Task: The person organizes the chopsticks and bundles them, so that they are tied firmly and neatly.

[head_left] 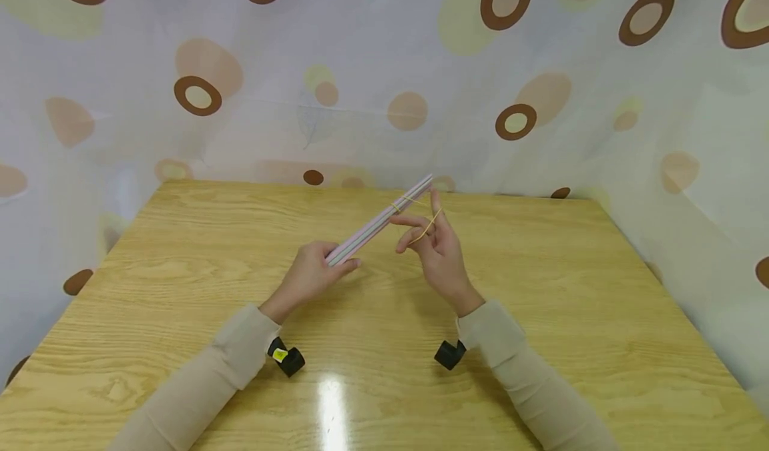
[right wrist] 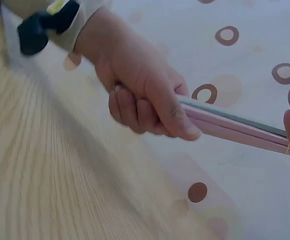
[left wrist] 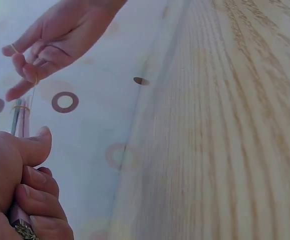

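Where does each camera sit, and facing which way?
On head: forward, down at yellowish wooden table; left hand, right hand, beige sleeves.
On left wrist: along the slim pink-grey stick bundle; both hands.
On right wrist: towards left hand; right hand at edge.
Both wrist views share the bundle and thin yellow rubber band.

Backdrop sheet [head_left: 360, 51]: white, faintly creased, rising behind the table and along its left and right sides
Print: brown rings with pale centres [head_left: 516, 123], tan discs [head_left: 407, 111], small solid brown spots [head_left: 314, 177], pale yellow-green blotches [head_left: 465, 21]
Tabletop [head_left: 372, 324]: yellowish-tan wood grain, smooth and slightly glossy, its far edge near the sheet
Light: a bright white glare streak [head_left: 332, 411] at the near middle; softer, greyer shading across the sheet
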`<action>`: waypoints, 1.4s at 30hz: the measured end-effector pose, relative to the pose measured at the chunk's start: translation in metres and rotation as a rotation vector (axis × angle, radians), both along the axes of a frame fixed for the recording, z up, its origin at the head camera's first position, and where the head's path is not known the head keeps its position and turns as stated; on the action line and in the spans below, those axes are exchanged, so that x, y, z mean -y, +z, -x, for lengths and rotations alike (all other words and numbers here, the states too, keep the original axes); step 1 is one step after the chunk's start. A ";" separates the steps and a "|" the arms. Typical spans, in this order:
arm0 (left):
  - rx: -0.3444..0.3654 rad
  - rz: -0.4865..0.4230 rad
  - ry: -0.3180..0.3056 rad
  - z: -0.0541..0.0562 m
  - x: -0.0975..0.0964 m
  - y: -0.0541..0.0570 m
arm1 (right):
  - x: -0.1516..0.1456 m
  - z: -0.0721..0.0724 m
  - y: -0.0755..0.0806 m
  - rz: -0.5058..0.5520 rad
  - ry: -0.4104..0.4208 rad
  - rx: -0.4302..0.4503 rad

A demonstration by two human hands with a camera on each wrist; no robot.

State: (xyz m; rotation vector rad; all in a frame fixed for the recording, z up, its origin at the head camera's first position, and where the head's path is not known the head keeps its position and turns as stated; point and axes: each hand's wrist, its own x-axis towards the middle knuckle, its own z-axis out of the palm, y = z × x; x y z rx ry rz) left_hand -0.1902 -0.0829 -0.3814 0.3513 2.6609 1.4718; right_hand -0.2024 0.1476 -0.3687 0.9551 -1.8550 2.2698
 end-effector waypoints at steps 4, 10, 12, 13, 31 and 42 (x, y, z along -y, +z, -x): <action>-0.053 0.008 0.019 -0.003 -0.002 -0.003 | 0.004 -0.001 0.003 0.167 0.005 0.212; -0.197 0.038 0.018 -0.004 -0.004 -0.004 | 0.002 0.001 0.012 0.360 0.093 0.449; -0.293 0.078 0.014 -0.002 -0.003 -0.006 | -0.004 0.003 0.011 0.393 0.203 0.424; -0.349 0.104 0.008 0.000 -0.002 -0.006 | -0.007 0.004 0.010 0.407 0.263 0.404; -0.840 0.332 -0.074 0.018 0.023 -0.007 | -0.031 0.012 0.004 0.424 0.710 0.342; -1.114 0.406 -0.073 0.018 0.029 -0.003 | -0.038 0.018 0.008 0.146 0.620 0.203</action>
